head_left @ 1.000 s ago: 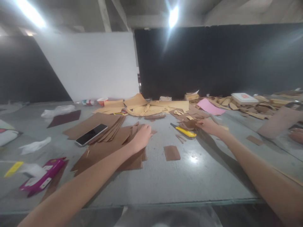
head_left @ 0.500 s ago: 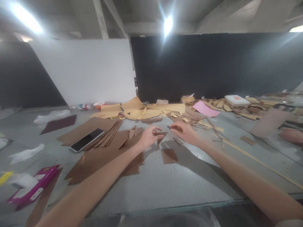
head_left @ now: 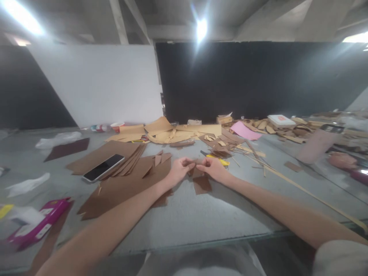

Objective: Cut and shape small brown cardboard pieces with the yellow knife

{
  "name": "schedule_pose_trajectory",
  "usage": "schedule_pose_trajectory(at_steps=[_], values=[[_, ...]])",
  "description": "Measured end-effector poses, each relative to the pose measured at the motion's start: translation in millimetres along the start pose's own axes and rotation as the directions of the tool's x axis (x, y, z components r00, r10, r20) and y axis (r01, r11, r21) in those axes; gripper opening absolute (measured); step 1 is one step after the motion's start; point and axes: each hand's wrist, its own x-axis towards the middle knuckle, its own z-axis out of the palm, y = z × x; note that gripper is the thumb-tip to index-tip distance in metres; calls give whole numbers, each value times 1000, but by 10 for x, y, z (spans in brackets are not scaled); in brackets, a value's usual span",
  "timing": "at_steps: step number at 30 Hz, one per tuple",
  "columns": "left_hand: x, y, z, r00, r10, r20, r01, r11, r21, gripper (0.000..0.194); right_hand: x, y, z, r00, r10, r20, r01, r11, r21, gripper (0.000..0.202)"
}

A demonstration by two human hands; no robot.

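A gray table (head_left: 230, 222) was messy with paper.
On the left, a phone (head_left: 104, 168) lay on a pile of big brown sheets (head_left: 120, 188). A purple pack (head_left: 43, 226), a crumpled white tissue (head_left: 28, 184), a crinkly white bag (head_left: 59, 140) and a dark brown sheet (head_left: 67, 148) were on that side too. A small brown square (head_left: 202, 185) lay flat near the middle, and a yellow cutter (head_left: 225, 162) sat behind it, beside some brown scraps (head_left: 220, 153). Tan paper (head_left: 198, 129), a red and white cup (head_left: 117, 127) and a pink sheet (head_left: 245, 130) were at the back. A long, thin tan strip (head_left: 301, 189) ran along the right side.
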Motion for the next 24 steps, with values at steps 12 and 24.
schedule_pose_trajectory(at_steps=[12,24], values=[[48,-130,7,1000,9,24,-9,1000,4,59,22,46,-63,998,-49,47,50,998,-34,51],[-78,32,14,847,385,-367,-139,826,546,32,31,-22,-121,994,-58,-92,58,998,3,51]])
